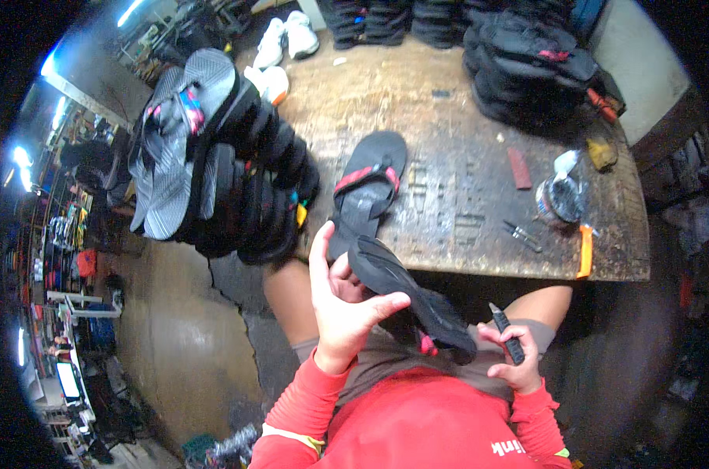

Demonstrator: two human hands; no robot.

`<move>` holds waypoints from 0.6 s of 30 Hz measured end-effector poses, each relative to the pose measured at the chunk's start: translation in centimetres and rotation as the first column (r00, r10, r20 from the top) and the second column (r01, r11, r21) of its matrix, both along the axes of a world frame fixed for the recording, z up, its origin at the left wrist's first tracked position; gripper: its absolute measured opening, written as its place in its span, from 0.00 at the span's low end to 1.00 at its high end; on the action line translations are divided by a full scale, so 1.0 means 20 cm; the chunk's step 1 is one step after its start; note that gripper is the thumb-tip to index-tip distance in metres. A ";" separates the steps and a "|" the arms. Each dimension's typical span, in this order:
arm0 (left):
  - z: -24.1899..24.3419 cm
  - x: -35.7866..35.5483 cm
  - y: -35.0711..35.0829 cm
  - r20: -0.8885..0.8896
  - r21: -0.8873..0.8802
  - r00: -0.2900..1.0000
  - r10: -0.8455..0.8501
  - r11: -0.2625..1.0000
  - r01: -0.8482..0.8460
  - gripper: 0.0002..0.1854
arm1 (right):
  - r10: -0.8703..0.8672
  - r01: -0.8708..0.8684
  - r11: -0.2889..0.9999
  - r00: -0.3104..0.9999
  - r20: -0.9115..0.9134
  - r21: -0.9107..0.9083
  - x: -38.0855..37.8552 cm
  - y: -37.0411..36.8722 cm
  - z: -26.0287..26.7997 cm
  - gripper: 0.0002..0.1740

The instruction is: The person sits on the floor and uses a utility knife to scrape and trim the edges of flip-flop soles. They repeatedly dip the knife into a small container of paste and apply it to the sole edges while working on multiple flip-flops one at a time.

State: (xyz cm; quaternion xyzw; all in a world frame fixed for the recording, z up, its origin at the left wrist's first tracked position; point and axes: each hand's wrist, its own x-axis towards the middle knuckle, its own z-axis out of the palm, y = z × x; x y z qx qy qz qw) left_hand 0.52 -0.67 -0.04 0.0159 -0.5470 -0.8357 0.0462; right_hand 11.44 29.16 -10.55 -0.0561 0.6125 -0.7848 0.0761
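My left hand (342, 311) grips a black flip-flop (416, 293) above my lap, thumb to one side and fingers partly hidden behind it. The flip-flop is tilted with its sole edge up, and a bit of pink strap shows low on it. In my right hand (518, 357) is a short pointed tool (505, 331) with a dark textured handle, its grey tip up and apart from the flip-flop; I cannot tell its exact kind. Beyond my left fingers, another black flip-flop (371, 176) with a pink-patterned strap lies upright on the worn wooden table (436, 234).
Stacked flip-flops (213, 158) rise at the table's left, and more black footwear (524, 70) is piled at the far right. White shoes (285, 41) stand at the back. On the right lie a dark-stained jar (558, 199), thread snips (522, 236), a red strip (519, 168) and an orange-handled tool (585, 252).
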 end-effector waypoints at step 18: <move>-0.40 -0.06 0.18 -0.696 -0.703 0.578 -0.426 0.567 -0.429 0.56 | -0.028 0.213 0.831 0.939 -0.343 0.515 -0.35 -0.28 0.51 0.38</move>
